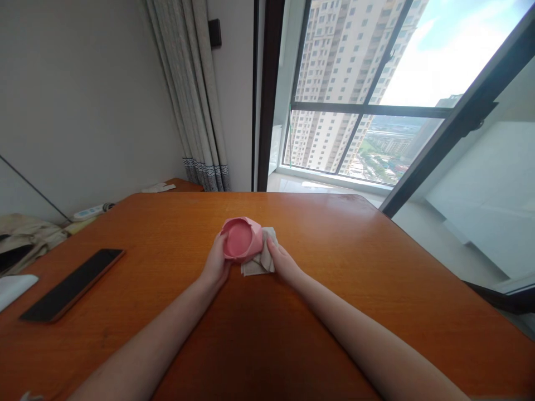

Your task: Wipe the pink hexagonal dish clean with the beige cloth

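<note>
In the head view, a pink, faceted pot-like container [239, 240] is tilted so that a round recessed face points toward me. I cannot tell whether that face is its mouth or its base. My left hand [215, 260] is closed round its left side. A light grey-beige cloth [259, 263] is bunched against the container's right side and hangs below it. My right hand [284, 262] pinches this cloth, with the thumb on top and the other fingers mostly hidden.
A wooden table [334, 312] lies under both arms. To the left is a dark flat phone-like slab [75, 287], with a white object [16, 289] beyond it. A power strip [90, 212] and crumpled fabric [29, 236] are past the left edge. A grey curtain [188, 83] hangs behind.
</note>
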The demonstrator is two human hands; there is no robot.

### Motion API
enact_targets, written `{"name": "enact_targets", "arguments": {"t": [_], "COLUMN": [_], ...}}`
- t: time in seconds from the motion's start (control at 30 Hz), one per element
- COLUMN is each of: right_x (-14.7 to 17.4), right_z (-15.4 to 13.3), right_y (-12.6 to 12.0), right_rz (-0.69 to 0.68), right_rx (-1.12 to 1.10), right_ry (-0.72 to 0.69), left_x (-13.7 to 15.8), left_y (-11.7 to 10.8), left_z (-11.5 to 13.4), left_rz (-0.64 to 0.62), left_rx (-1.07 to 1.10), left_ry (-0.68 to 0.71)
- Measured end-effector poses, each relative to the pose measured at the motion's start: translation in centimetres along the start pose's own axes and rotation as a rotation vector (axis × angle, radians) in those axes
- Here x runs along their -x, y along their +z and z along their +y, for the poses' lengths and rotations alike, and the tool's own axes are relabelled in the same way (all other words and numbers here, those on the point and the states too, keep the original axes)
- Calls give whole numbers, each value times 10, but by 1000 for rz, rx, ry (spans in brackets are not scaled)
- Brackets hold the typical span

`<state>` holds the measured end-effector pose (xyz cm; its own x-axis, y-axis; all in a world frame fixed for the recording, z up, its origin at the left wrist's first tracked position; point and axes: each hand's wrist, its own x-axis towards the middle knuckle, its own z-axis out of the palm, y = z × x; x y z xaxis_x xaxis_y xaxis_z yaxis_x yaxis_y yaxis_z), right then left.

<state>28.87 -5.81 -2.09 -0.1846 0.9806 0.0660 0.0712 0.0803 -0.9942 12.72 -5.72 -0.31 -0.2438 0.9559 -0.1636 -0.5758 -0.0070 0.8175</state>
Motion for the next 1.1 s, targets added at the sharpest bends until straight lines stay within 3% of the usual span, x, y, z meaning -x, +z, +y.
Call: {"name": "enact_targets", "arguments": {"t": [0.07, 0.17, 0.23, 0.3, 0.37, 0.43, 0.5, 0.57, 0.63, 0.7, 0.77, 0.83, 0.93, 1.1], "right_x": [-2, -4, -4, -3, -4, -9, -18, -30, -41, -49, -51, -50, -46, -44], "right_z": [-2, -6, -8, -9, -10, -12, -14, -13, -7, 5, 19, 32, 44, 48], "right_y": [-12, -25, -26, -21, -16, -19, -36, -65, -102, -139, -171, -194, -213, -224], "right_rz": [4, 261, 341, 259, 160, 145, 192, 259, 405, 618, 838, 954, 1042, 1086], "right_rx": [319, 665, 621, 440, 259, 128, 27, -53, -105, -83, 87, 155, 188, 246], "right_ry": [-109, -257, -340, -360, -303, -241, -213, -200, -169, -101, -73, -57, -22, 27], "left_x": [0, 4, 9, 14, 18, 20, 19, 17, 15, 15, 15, 15, 14, 14], "left_y": [1, 4, 6, 9, 10, 8, 5, -1, -6, -10, -13, -15, -14, -10], "left_z": [6, 8, 4, -3, -9, -12, -11, -7, -4, -3, -5, -6, -5, -2], "left_rz": [-9, -105, -197, -291, -395, -509, -588, -609, -625, -686, -755, -793, -788, -788], "left_rx": [52, 70, 57, 30, -21, -138, -388, -738, -1059, -1281, -1420, -1507, -1559, -1544], "left_ry": [-48, -105, -132, -144, -157, -160, -64, 180, 449, 596, 631, 636, 654, 630]}}
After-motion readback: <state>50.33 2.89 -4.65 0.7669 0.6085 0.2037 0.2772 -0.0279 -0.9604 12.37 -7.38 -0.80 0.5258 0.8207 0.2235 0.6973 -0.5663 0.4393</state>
